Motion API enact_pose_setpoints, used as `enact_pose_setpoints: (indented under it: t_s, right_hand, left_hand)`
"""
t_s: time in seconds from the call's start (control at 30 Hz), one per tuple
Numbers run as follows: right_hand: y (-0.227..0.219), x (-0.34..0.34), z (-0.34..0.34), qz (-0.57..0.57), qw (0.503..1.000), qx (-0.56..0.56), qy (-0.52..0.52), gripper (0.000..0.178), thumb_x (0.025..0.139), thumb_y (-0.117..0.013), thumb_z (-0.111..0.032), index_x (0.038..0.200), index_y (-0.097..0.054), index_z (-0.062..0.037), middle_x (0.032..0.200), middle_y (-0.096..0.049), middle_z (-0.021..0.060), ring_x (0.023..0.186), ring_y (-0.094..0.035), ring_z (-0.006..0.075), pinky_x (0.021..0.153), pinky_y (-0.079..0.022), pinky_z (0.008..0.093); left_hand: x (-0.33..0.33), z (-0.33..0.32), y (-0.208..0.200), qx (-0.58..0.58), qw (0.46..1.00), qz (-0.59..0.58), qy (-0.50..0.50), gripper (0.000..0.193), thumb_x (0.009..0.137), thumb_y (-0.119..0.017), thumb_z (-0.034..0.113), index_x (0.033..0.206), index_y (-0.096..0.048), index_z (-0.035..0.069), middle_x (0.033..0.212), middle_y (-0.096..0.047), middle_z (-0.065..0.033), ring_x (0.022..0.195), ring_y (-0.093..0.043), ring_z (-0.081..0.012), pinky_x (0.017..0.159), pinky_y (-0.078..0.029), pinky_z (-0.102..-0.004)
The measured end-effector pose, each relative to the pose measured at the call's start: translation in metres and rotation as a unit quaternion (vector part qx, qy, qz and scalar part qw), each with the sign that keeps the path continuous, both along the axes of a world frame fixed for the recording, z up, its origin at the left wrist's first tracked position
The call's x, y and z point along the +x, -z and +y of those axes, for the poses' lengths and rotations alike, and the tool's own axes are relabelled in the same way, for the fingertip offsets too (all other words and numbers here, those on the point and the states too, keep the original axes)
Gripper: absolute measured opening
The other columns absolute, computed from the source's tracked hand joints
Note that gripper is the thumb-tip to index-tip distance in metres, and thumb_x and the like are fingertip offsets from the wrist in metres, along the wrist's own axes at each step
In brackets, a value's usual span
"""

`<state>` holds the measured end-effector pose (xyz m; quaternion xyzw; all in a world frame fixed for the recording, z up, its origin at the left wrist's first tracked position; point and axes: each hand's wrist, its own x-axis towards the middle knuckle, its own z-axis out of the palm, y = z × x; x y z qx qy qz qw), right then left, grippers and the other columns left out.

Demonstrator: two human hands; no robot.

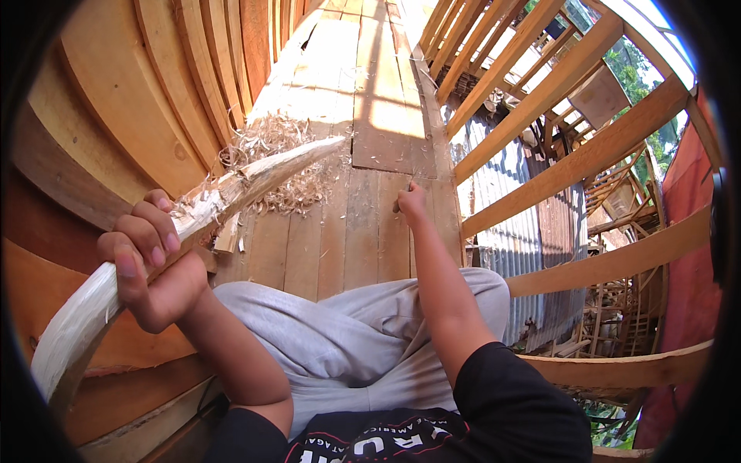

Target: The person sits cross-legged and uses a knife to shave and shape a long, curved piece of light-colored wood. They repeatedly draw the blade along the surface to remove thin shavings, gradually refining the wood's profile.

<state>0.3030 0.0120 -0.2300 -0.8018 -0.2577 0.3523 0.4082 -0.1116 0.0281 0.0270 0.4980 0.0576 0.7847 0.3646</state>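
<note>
My left hand is wrapped round a long, pale piece of wood with a roughly shaved surface. The wood slants from the lower left up to a narrower end over the floor. Farther right, my right hand is closed in a fist above the floorboards, apart from the wood. A small dark end of something shows at its left side; the rest is hidden in the fingers. Curled wood shavings lie heaped beneath and beside the far part of the wood.
I sit cross-legged in grey trousers on a plank floor. Upright boards wall the left side. A slatted wooden railing runs along the right, with corrugated metal sheets beyond and below it. A small wood offcut lies near my left knee.
</note>
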Motion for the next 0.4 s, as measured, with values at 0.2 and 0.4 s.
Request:
enact_pose_setpoints:
  t_s: [0.2, 0.4]
  right_hand:
    - [0.003, -0.002, 0.017, 0.084, 0.974, 0.132, -0.162, 0.044, 0.082, -0.058, 0.0, 0.125, -0.06, -0.0014, 0.081, -0.066, 0.0086, 0.066, -0.06, 0.0143, 0.06, -0.049, 0.0284]
    - [0.062, 0.05, 0.039, -0.19, 0.972, -0.127, -0.052, 0.057, 0.08, -0.066, -0.008, 0.136, -0.054, -0.0119, 0.087, -0.067, 0.0088, 0.07, -0.065, 0.0198, 0.065, -0.053, 0.0341]
  left_hand:
    - [-0.01, -0.001, 0.003, -0.013, 1.0, 0.003, -0.018, 0.023, 0.086, -0.048, 0.024, 0.068, -0.034, 0.019, 0.063, -0.034, 0.0036, 0.063, -0.037, -0.0112, 0.085, -0.032, -0.0401]
    - [-0.013, 0.004, 0.009, -0.013, 1.0, -0.01, -0.02, 0.024, 0.087, -0.049, 0.027, 0.069, -0.035, 0.019, 0.064, -0.035, 0.0033, 0.064, -0.038, -0.0115, 0.087, -0.033, -0.0399]
